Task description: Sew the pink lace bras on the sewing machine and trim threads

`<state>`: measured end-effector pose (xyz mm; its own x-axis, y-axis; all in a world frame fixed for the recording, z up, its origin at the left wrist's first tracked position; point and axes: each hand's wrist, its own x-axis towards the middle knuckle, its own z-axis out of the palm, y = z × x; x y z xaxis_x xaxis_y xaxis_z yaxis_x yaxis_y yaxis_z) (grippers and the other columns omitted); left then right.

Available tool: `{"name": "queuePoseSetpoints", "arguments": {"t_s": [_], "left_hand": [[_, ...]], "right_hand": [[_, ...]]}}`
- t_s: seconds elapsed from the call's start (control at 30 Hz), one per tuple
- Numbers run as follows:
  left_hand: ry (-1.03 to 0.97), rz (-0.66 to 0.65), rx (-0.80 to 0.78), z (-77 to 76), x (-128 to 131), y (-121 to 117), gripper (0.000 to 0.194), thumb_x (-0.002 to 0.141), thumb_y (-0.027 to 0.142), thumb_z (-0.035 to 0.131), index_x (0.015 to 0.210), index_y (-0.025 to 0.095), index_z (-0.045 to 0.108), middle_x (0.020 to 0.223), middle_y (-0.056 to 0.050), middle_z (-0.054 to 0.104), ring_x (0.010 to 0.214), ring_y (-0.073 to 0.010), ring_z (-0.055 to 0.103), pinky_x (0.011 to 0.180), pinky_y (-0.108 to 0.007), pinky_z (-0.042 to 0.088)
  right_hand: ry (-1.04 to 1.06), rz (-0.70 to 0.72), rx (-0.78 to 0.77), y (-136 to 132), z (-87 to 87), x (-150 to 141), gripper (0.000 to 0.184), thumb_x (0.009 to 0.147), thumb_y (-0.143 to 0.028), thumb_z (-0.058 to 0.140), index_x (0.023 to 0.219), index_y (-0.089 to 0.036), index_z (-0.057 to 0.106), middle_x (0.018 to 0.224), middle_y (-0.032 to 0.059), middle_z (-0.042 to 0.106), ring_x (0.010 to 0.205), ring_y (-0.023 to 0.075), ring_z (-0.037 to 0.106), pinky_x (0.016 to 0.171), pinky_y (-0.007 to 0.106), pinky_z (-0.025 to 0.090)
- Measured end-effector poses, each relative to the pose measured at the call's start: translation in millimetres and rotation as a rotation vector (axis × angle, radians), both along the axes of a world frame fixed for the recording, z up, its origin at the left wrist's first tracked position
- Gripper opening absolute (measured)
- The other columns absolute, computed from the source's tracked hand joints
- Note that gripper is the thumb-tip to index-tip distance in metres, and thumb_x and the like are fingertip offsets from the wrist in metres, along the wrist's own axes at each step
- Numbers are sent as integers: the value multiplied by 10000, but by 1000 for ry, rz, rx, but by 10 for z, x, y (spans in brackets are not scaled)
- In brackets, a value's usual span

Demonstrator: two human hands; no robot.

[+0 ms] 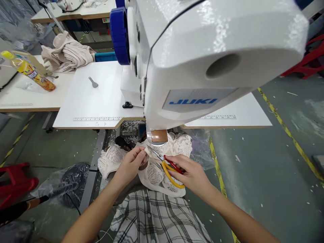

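Observation:
My right hand is closed around needle-nose pliers with one red and one yellow handle. Their narrow metal jaws point up and left, reaching the light fabric beside my left fingertips. With thumb and forefinger, my left hand pinches the edge of a white lace bra. Its cups hang over my lap, below the sewing machine head. More lace cups lie bunched to the right under the machine, and another lace cup rests left of my hand. The exact spot the jaws touch is too small to make out.
The white machine table carries a printed ruler and a small grey tool. Folded beige fabric and a yellow-capped bottle are on the left. A red stool stands low left; plastic bags lie nearby.

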<state>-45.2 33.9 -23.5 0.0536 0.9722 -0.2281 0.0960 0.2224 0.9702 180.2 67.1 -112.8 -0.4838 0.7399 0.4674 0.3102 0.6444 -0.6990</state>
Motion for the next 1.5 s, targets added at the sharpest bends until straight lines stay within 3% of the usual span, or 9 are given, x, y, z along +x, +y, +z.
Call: {"name": "queuePoseSetpoints", "arguments": {"t_s": [0.23,0.57,0.87,1.07,1.17,1.27,1.33,1.43,1.5], "left_hand": [[75,27,41,-24,-29,28,417,967,487,508,811,101,491,727,-26,470,619,-56,384,559,-200,308],[118,46,-31,-20,-47,29,386,948,479,521,837,110,520,752,-30,511,612,-64,416,555,-187,378],[239,181,97,49,-43,36,256,929,359,544,867,125,624,815,-40,621,733,-96,573,646,-185,461],[897,71,535,-20,-202,72,210,932,239,493,1071,158,629,844,8,673,767,-92,628,684,-187,454],[816,-24,384,88,-279,120,248,964,299,453,1100,177,620,909,-15,685,828,-119,653,709,-202,486],[642,-165,73,294,-355,157,327,1000,390,399,1250,227,532,1141,-28,653,1016,-132,633,786,-210,500],[746,-226,18,381,-382,157,318,1009,387,383,1261,238,508,1186,-22,632,1032,-146,612,802,-247,481],[1172,-197,291,342,-303,115,236,993,307,416,1027,191,618,999,-54,638,916,-222,564,770,-353,405],[1339,-164,664,242,-150,63,187,960,212,466,873,141,615,956,-91,594,917,-245,500,809,-394,357]], "right_hand": [[57,8,-170,-100,9,-21,554,776,-197,644,1289,-322,477,1118,25,520,738,91,492,659,251,485],[67,72,-96,29,-26,-130,564,853,-233,672,1351,-406,471,1186,-37,576,1019,93,577,824,210,490],[-42,-43,10,92,-46,271,390,912,-279,615,1289,-357,549,1094,-51,624,931,66,617,771,173,494],[-315,-517,-83,969,28,751,408,883,-565,556,1162,-284,652,972,12,652,747,174,594,578,293,437],[-411,-619,6,1578,88,918,440,890,-483,544,1233,-224,642,1135,48,642,962,264,608,695,368,466],[-450,-534,227,1762,151,903,380,910,-284,506,1192,-87,668,1255,146,581,1149,313,539,950,439,432],[-259,-536,255,1519,198,744,387,934,-334,510,1185,-74,648,1203,150,597,1136,295,537,977,443,423],[-55,-77,-113,807,233,392,270,943,-397,540,1055,-186,666,1026,48,650,883,161,605,752,311,493],[-126,335,-171,341,218,173,272,925,-425,592,1083,-215,663,1043,32,646,974,165,589,863,326,468]]}}
